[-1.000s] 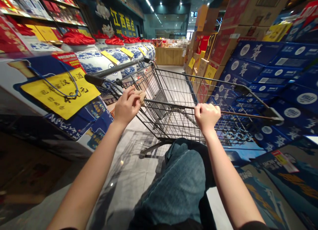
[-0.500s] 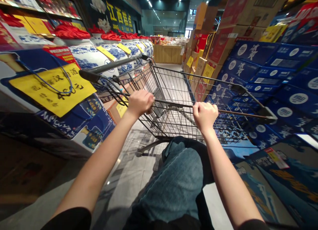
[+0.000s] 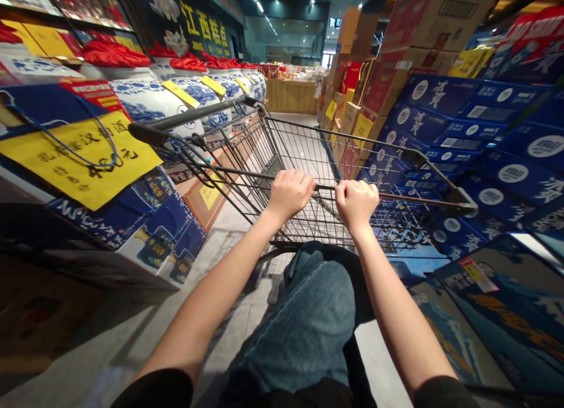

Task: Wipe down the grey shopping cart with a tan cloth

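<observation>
Along the near side of the shopping cart [image 3: 273,167], the top rail [image 3: 325,187] was grasped by both hands; the left hand [image 3: 291,194] was positioned just beside the right hand [image 3: 356,204], with the cart extended beyond them. Yellow characters 江西糕点 were displayed on the wall sign [image 3: 205,31]; handwritten 元 was borne by the yellow price sheet [image 3: 108,185]. The floor [image 3: 250,308] was flanked by blue-and-white jars [image 3: 150,100] and stacked blue cartons [image 3: 440,97].

Both hands [image 3: 291,192] [image 3: 356,204] gripping a shopping cart [image 3: 338,136], stacked blue boxes [image 3: 440,97] right, blue-and-white jars [image 3: 152,97] left
</observation>
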The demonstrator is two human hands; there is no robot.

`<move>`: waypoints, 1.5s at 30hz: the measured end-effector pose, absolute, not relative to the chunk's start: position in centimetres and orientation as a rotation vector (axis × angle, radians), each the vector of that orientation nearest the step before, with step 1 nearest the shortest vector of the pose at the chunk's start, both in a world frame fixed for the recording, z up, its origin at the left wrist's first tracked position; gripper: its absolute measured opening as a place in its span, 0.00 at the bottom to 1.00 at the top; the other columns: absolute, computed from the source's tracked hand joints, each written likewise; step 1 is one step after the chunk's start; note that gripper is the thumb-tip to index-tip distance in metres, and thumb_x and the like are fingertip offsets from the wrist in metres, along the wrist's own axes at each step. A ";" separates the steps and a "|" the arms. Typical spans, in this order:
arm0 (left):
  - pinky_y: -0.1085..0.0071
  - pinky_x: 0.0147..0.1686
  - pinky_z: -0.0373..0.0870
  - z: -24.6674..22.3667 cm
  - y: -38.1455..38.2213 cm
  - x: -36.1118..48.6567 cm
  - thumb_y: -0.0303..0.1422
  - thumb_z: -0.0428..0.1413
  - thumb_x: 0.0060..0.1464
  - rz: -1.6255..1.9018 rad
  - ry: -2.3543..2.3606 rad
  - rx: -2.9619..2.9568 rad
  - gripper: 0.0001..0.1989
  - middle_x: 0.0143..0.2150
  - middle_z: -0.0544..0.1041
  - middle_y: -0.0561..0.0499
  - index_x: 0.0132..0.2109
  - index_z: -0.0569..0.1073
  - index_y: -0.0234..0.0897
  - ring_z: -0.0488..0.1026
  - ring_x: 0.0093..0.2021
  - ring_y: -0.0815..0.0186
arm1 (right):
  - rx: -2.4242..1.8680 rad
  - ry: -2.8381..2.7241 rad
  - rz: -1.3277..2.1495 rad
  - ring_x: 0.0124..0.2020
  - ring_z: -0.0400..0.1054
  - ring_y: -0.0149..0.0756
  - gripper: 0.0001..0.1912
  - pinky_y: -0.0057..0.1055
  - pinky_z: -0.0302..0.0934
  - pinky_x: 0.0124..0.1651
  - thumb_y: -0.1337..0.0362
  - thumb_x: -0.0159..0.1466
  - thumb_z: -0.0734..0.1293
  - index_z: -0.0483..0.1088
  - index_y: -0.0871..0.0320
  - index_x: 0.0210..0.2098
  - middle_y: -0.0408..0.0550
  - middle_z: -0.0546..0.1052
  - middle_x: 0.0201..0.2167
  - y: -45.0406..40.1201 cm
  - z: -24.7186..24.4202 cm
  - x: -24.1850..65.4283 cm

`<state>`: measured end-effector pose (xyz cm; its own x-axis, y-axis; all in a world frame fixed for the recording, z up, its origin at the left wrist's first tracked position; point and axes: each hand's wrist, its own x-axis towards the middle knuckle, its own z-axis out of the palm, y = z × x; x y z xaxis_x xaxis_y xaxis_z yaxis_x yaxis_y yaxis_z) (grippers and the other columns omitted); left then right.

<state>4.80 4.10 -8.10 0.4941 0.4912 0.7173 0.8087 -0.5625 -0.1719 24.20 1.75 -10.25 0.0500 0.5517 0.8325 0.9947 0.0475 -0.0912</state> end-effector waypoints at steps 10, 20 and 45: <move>0.53 0.48 0.63 -8.0 5.6 1.6 0.35 0.46 0.69 -1.159 -1.514 -2.001 0.17 0.37 0.79 0.41 0.35 0.77 0.39 0.72 0.44 0.50 | -1.638 -1.554 -0.690 0.32 0.66 0.40 0.21 0.38 0.47 0.41 0.64 0.70 0.57 0.71 0.56 0.22 0.50 0.77 0.23 2.2 -10.1 23.1; 0.61 0.45 0.74 -6.0 3.3 5.7 0.31 0.45 0.68 -1.332 -1.182 -2.522 0.28 0.64 0.74 0.43 0.72 0.58 0.48 0.77 0.49 0.59 | -1.500 -1.525 -0.394 0.40 0.71 0.40 0.18 0.35 0.54 0.44 0.62 0.73 0.55 0.76 0.57 0.39 0.51 0.82 0.39 1.5 -8.5 23.6; 0.55 0.42 0.62 -8.0 5.5 2.2 0.35 0.49 0.68 -1.084 -1.350 -2.084 0.19 0.30 0.79 0.44 0.29 0.76 0.41 0.73 0.38 0.53 | -1.447 -1.832 -0.553 0.49 0.66 0.47 0.18 0.43 0.51 0.61 0.66 0.67 0.62 0.74 0.54 0.54 0.52 0.78 0.46 0.3 -9.4 17.9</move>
<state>2.21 5.46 -8.02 0.2210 0.5633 0.7961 0.8989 -0.4343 0.0578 17.89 0.26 -9.37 -0.1048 0.6440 0.7578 0.9557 0.2761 -0.1025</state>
